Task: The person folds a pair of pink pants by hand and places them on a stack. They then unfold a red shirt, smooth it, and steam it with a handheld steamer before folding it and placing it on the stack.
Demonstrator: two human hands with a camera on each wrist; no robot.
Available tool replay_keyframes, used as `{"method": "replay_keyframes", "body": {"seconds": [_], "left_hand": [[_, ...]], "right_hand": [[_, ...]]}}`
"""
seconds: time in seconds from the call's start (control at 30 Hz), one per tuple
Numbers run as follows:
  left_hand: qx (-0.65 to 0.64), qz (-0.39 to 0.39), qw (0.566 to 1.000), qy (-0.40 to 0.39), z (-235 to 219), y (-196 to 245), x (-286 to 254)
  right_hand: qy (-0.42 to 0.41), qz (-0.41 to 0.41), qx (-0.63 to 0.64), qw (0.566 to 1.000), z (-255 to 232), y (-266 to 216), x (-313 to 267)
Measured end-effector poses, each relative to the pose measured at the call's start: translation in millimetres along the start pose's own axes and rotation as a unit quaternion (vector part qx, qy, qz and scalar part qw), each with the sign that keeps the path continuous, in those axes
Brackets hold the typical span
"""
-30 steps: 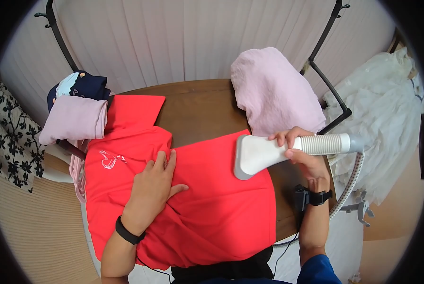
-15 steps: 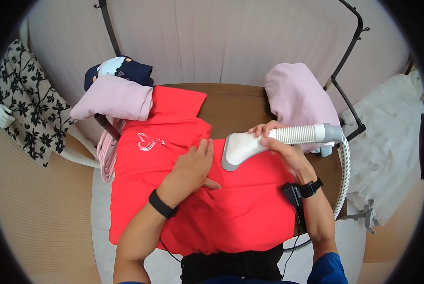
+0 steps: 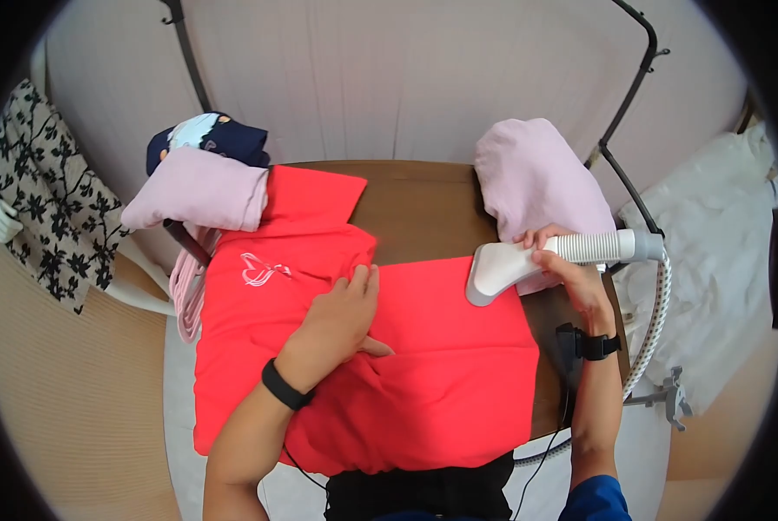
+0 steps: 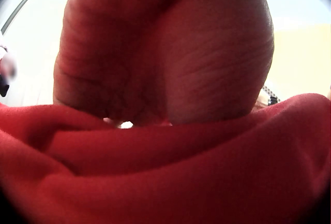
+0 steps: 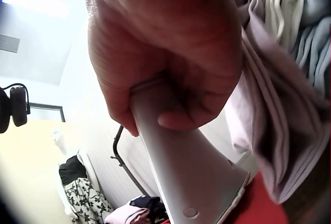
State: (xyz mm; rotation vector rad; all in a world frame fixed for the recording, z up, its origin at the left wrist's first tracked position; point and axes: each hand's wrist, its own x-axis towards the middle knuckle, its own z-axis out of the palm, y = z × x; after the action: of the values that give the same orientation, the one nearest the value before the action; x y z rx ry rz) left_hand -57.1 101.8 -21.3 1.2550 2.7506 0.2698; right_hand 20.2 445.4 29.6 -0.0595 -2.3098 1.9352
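A red T-shirt [image 3: 458, 373] with a white heart-like print on its left part lies spread over a brown board [image 3: 415, 213]. My left hand [image 3: 332, 317] rests on it near the middle, fingers straight and pointing away from me, thumb out to the right. In the left wrist view, red cloth rises in folds below the palm [image 4: 212, 58]. With its fingers curled round the neck, my right hand [image 3: 576, 269] holds a white garment steamer head [image 3: 502, 269] at the shirt's upper right edge. The right wrist view shows the steamer's body [image 5: 181, 162] extending out from under the fingers.
A ribbed hose [image 3: 658, 321] trails from the steamer down the right side. Pink folded cloth [image 3: 541, 174] stands at the back right; a pink bundle [image 3: 199, 187] and a navy one [image 3: 232, 139] sit back left. Black poles [image 3: 628, 122] rise behind. White gauzy fabric [image 3: 710, 234] hangs right.
The steamer head moved left across the shirt, then back right to its upper right edge. My left hand stays at about the same place on the shirt. The head view has shifted.
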Motion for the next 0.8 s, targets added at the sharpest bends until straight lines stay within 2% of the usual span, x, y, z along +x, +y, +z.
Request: {"method": "replay_keyframes", "body": {"seconds": [0.1, 0.37, 0.47, 0.5, 0.57, 0.77, 0.8], "left_hand": [[0.004, -0.015, 1.0, -0.025, -5, 3, 0], [-0.005, -0.025, 0.998, -0.061, -18, 11, 1], [0.001, -0.024, 0.998, -0.065, -18, 12, 0], [0.002, -0.031, 0.998, -0.058, -18, 12, 0], [0.0, -0.031, 0.997, -0.067, -18, 12, 2], [0.007, -0.045, 0.997, -0.065, -20, 13, 1], [0.021, -0.025, 0.998, -0.056, -19, 12, 1]], "right_hand": [[0.029, 0.007, -0.013, 0.999, -22, -3, -9], [0.033, 0.031, -0.008, 0.999, -25, -7, -21], [0.071, -0.027, 0.084, 0.994, -24, 14, -20], [0.08, -0.019, 0.085, 0.993, -22, 18, -17], [0.106, -0.063, 0.171, 0.978, -19, 24, -12], [0.144, -0.11, 0.18, 0.967, -15, 24, -13], [0.151, -0.124, 0.181, 0.964, -15, 25, -13]]}}
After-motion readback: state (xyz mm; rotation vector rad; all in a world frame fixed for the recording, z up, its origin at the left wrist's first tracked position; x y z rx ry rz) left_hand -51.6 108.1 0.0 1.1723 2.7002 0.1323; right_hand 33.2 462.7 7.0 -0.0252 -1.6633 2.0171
